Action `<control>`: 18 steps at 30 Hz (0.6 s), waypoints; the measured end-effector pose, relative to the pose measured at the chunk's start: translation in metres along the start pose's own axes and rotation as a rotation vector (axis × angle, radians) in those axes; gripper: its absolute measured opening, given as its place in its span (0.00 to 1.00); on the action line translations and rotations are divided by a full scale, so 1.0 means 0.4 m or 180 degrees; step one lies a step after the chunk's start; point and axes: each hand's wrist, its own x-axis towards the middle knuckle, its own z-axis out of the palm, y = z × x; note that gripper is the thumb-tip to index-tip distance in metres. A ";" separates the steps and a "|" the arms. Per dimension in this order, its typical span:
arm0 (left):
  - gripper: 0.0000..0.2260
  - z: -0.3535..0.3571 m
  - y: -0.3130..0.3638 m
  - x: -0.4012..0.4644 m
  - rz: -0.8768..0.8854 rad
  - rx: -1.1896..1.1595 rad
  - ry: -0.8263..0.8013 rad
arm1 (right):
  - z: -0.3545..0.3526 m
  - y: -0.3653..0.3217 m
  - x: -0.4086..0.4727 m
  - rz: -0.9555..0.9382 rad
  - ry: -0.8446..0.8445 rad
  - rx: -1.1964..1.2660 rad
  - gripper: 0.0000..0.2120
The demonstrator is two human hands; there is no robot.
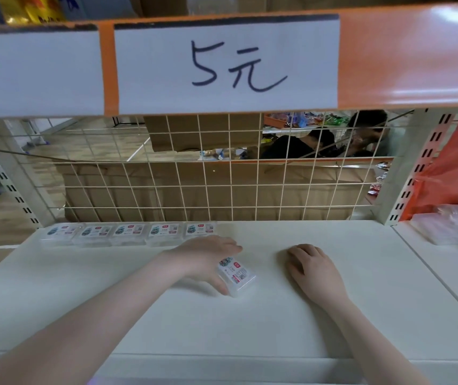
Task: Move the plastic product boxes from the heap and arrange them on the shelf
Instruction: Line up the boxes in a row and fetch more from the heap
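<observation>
Two bare forearms are reaching in from the near edge, over the front lip of the white shelf [250, 323]. The left hand [208, 259] is lying palm down, its grip partly closed: the thumb is pressing the near left side of a clear plastic box [237, 273], while the fingers are curving over its far end. The box is sitting tilted, its labelled face turning up and to the right, with its lower right corner resting on the shelf surface. The right hand [312, 269] is lying just to the right of the box, apart from it, knuckles up; its fingers are curling loosely under and are holding nothing, the fingertips touching the shelf.

Bare shelf surface is extending around both hands: a wide strip toward the near edge, a broad area to the right up to a seam where the next shelf panel is beginning, and a band behind the hands.

Farther back, a row of five boxes [129, 233] is lying flat, side by side, along the rear edge of the shelf, starting at the left corner; the fifth one is sitting just beyond the left hand's knuckles. The rear edge to the right of the row is standing unoccupied as far as the right upright.

At far right, on the neighbouring panel, a heap of clear boxes [453, 220] is resting beside an orange bag [455, 162]. A wire grid [208, 173] is closing the back of the shelf. Above, a paper sign [226, 65] reading "5元" is hanging on the orange rail.
</observation>
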 end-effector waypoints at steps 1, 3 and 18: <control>0.40 -0.003 -0.003 0.001 0.0135 -0.0024 -0.0023 | 0.000 -0.001 0.001 0.0000 -0.0005 0.0002 0.15; 0.38 -0.002 0.000 0.005 0.0333 -0.0033 -0.0026 | 0.000 -0.001 0.002 -0.0002 -0.0020 -0.0002 0.15; 0.32 -0.010 0.010 0.094 -0.0174 -0.0592 0.0914 | 0.004 0.003 0.004 0.0005 -0.0021 0.0042 0.15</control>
